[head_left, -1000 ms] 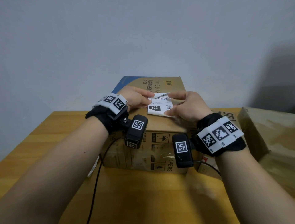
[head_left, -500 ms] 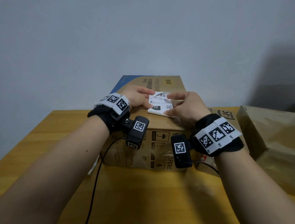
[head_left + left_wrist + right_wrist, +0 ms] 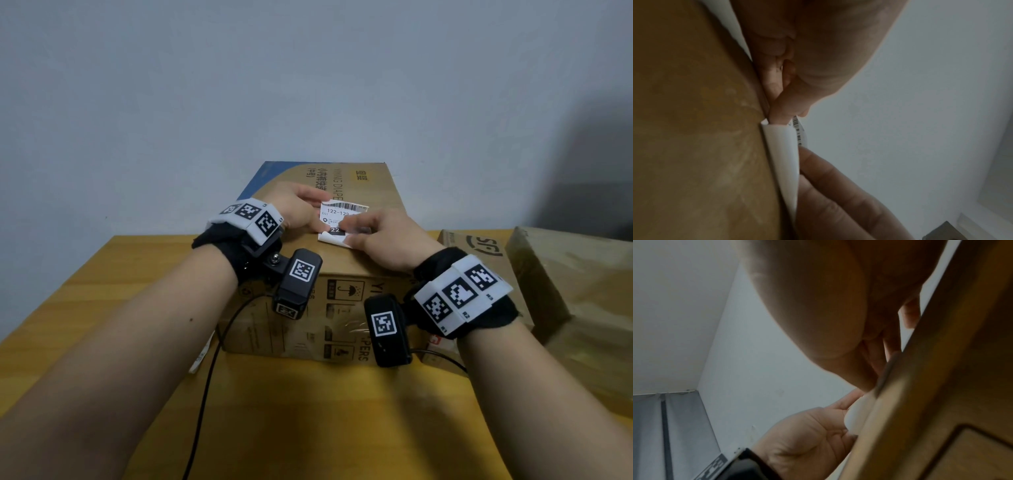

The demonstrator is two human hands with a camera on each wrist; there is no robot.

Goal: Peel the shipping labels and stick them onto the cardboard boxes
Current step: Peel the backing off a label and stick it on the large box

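Note:
A white shipping label (image 3: 343, 215) with a barcode sits just above the top of the large cardboard box (image 3: 373, 192) on the table. My left hand (image 3: 323, 213) pinches the label's left edge. My right hand (image 3: 352, 235) holds its near right part, with blurred fingers lying across the print. The left wrist view shows the label (image 3: 784, 155) curling up off the box top (image 3: 694, 129), pinched by my left fingertips (image 3: 784, 112). In the right wrist view the label (image 3: 858, 412) is a white blur at the box edge (image 3: 920, 386).
A smaller box with an SF logo (image 3: 479, 245) stands right of the large one. Further right is a brown wrapped parcel (image 3: 582, 294). A black cable (image 3: 205, 394) runs over the wooden table (image 3: 325, 421). A white paper strip (image 3: 201, 354) lies by the large box's left side.
My right hand's fingers have slid from the label's far edge down across its middle. The label's barcode strip at the top now shows. My left hand keeps its pinch.

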